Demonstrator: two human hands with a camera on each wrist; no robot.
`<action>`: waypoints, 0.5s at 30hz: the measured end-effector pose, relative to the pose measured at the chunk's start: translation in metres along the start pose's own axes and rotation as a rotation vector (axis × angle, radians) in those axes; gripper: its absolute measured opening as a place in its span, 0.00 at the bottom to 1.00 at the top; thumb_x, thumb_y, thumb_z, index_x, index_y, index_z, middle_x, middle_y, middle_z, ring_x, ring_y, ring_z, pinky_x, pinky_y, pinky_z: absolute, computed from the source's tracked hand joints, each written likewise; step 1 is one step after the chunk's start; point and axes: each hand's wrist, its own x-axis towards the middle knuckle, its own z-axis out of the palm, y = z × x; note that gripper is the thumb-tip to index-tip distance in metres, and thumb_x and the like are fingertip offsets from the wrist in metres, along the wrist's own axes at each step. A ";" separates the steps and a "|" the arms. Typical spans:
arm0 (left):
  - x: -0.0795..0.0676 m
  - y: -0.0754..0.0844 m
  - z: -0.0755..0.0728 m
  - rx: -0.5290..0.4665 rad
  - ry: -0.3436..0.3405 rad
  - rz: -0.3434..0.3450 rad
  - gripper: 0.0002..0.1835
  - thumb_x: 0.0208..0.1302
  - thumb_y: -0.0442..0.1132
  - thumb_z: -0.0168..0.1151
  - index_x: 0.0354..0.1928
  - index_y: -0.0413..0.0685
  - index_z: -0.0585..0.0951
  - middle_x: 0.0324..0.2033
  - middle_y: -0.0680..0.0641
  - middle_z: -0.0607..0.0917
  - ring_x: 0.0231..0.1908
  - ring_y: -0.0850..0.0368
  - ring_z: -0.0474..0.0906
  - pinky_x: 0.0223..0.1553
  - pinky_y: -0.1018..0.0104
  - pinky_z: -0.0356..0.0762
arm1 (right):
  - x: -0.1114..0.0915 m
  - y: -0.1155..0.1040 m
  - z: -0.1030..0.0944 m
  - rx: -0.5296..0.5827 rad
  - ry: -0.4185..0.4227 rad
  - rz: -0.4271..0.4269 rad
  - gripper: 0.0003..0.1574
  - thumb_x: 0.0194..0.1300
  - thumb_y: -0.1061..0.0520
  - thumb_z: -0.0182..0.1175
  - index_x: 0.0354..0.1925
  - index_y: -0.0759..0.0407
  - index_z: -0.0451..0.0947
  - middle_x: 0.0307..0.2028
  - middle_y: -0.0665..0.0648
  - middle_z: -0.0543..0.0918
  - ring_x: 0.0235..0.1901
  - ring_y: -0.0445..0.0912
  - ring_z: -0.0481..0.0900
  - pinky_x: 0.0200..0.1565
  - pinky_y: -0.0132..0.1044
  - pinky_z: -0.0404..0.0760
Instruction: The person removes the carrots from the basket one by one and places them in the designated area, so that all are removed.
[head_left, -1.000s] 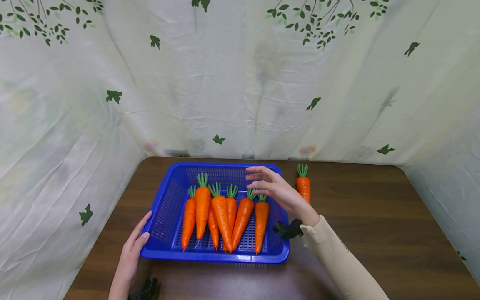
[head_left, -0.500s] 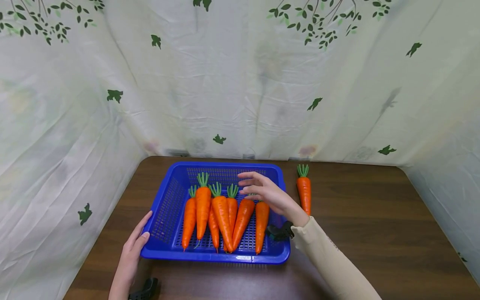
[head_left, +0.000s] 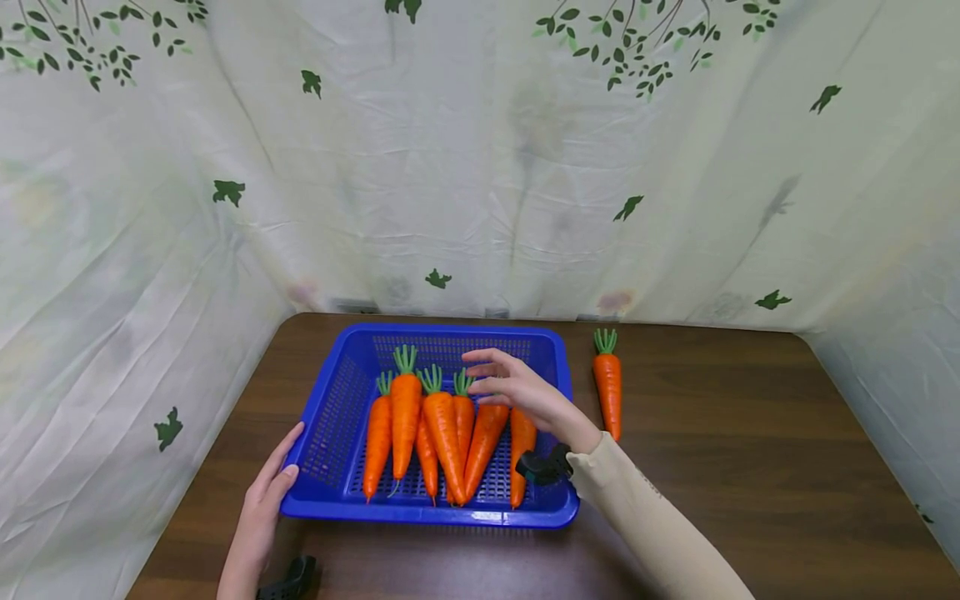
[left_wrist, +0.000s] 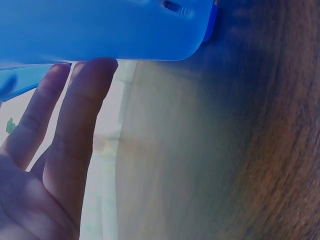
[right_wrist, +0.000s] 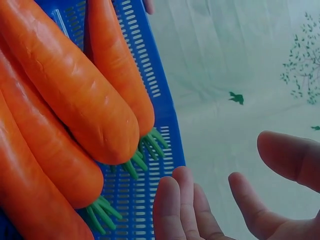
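A blue plastic basket (head_left: 427, 513) holds several orange carrots (head_left: 406, 421) with green tops, lying side by side with their tops toward the back. My left hand (head_left: 262, 498) rests against the basket's left edge with straight fingertips, also seen on its blue wall in the left wrist view. Over the right half of the basket hovers my right hand (head_left: 528, 396), its fingers spread and loosely bent, with nothing in them. It partly covers the two rightmost carrots. In the right wrist view the carrots (right_wrist: 75, 95) appear close beside the fingers.
One more carrot (head_left: 609, 392) lies on the brown wooden table (head_left: 735, 467), right of the basket. A pale cloth (head_left: 480, 167) printed with leaves and birds hangs behind the table and along both sides.
My right hand has moved left and slightly toward me over the basket, uncovering more of the carrot on the table. The left hand and the basket have stayed in place.
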 end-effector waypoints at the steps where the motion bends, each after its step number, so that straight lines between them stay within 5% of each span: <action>1: 0.000 0.000 0.000 -0.001 0.000 -0.002 0.26 0.76 0.47 0.39 0.74 0.60 0.57 0.72 0.45 0.55 0.64 0.59 0.58 0.47 0.81 0.62 | 0.001 0.000 0.001 -0.003 0.002 0.004 0.31 0.68 0.64 0.54 0.67 0.65 0.61 0.62 0.71 0.64 0.58 0.62 0.69 0.57 0.56 0.66; 15: 0.001 0.000 -0.001 -0.007 -0.003 -0.018 0.26 0.76 0.48 0.40 0.74 0.61 0.57 0.72 0.44 0.54 0.65 0.53 0.56 0.47 0.81 0.62 | 0.010 0.006 0.012 -0.057 0.028 0.063 0.31 0.63 0.66 0.58 0.64 0.62 0.66 0.60 0.71 0.67 0.51 0.57 0.75 0.55 0.53 0.70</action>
